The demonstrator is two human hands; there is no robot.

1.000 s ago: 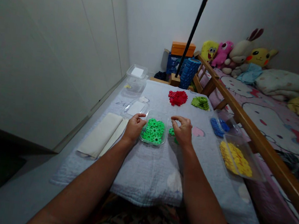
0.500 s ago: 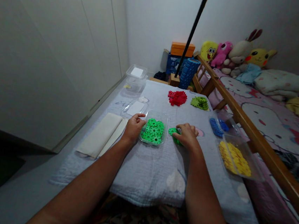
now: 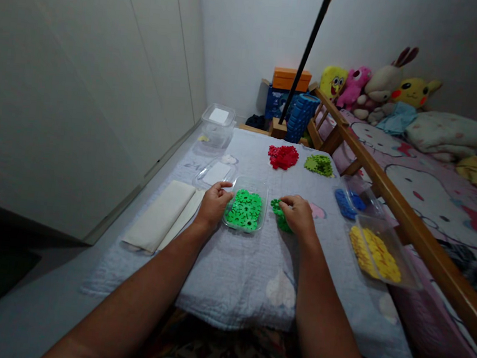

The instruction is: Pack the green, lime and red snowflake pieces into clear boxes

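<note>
Cabinet (image 3: 84,74), white and panelled, stands along the left side of the work area. Bed (image 3: 430,158) occupies the right side and is bounded by a wooden rail (image 3: 375,162). Table (image 3: 232,280), covered with a pale printed cloth, is positioned between the two. Folded cream fabric (image 3: 161,214) lies on the left part of the table.

A clear container with yellow pieces (image 3: 374,254) is located at the right edge, near the rail. Stacked clear containers (image 3: 217,135) stand at the far left corner. A clear container (image 3: 250,184) sits at table centre, its floor covered by flat green pieces (image 3: 245,210). A clear lid (image 3: 216,173) with a white panel lies flat behind the left hand (image 3: 216,202). Another clear container, holding blue pieces (image 3: 348,203), is just behind the yellow one.

Left hand: positioned at the left wall of the central container, index finger extended to the rim, thumb just below it. Whether these two digits clamp the wall cannot be told. Right hand (image 3: 298,215): placed right of the same container, thumb and fingertips pinching the edge of a green disc (image 3: 275,205); remaining fingers curled.

A red pile (image 3: 283,157) lies loose at the far side; a smaller olive-green pile (image 3: 319,165) lies to its right. Loose green pieces (image 3: 283,224) lie partly hidden beneath the right hand, apart from the central container.
</note>
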